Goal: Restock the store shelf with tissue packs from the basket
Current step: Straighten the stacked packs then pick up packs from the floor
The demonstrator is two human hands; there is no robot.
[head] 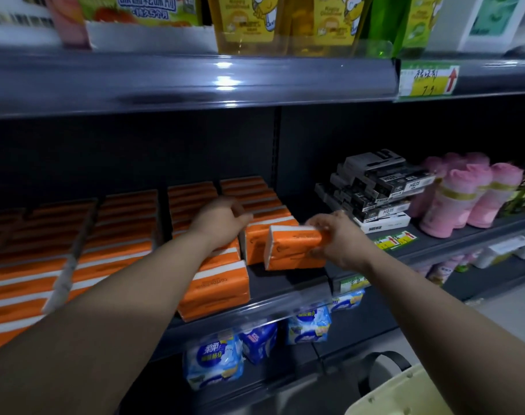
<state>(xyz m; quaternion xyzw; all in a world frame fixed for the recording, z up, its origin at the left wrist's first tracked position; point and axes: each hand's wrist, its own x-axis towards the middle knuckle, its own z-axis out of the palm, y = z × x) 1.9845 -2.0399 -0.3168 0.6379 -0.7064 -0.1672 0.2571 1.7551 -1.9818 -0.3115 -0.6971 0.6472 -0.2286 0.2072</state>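
My left forearm (pixel 84 339) fills the lower left corner, so near the lens that it hides the fronts of several rows of orange tissue packs (pixel 111 235) lined up on the dark shelf (pixel 285 280); the rows at the far left smear into blurred stripes and run off the edge. My left hand (pixel 222 218) lies on top of the standing packs in one of the middle rows, its back toward me and its fingers bent over the far side out of sight, so I cannot tell whether it grasps a pack or only rests there. Just to its right, at the front of the last row, stands the tissue pack (pixel 294 247) I am handling, slightly tilted, its lower edge down at the shelf floor, close against the pack behind it. My right hand (pixel 339 241) grips that pack by its right end, fingers wrapped over the top and blurred. Further right sit stacked black boxes (pixel 375 190) with lettering too small to read, then pink rolls (pixel 465 193). At the bottom right a cream basket (pixel 405 393) is cut off by the frame, its contents out of view
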